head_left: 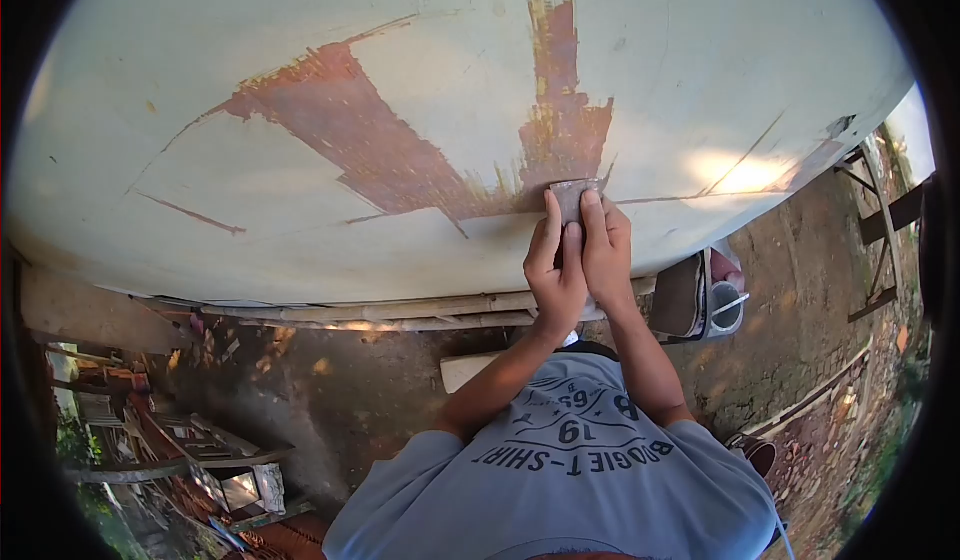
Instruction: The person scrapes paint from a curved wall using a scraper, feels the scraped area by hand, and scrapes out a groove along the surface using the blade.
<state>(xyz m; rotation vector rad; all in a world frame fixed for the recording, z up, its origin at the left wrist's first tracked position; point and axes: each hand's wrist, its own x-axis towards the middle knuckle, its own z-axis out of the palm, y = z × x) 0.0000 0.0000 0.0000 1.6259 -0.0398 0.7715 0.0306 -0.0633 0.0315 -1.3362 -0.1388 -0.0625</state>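
Both hands are together at the lower edge of a scraped patch on a large pale curved surface (300,170). My left hand (555,265) and my right hand (605,245) grip a small flat grey blade (574,198) between them, thumbs on its near face. Its far edge touches the surface. Reddish-brown bare areas (350,140) with yellow flecks show on the left, and another reddish strip (567,120) runs up from the blade. Thin dark scratches cross the paint around them.
Bamboo poles (400,316) run under the surface's near edge. A dark container (680,300) and a grey bucket (725,305) stand at right on the dirt ground. A metal frame (880,230) is farther right; wooden clutter (200,450) lies at lower left.
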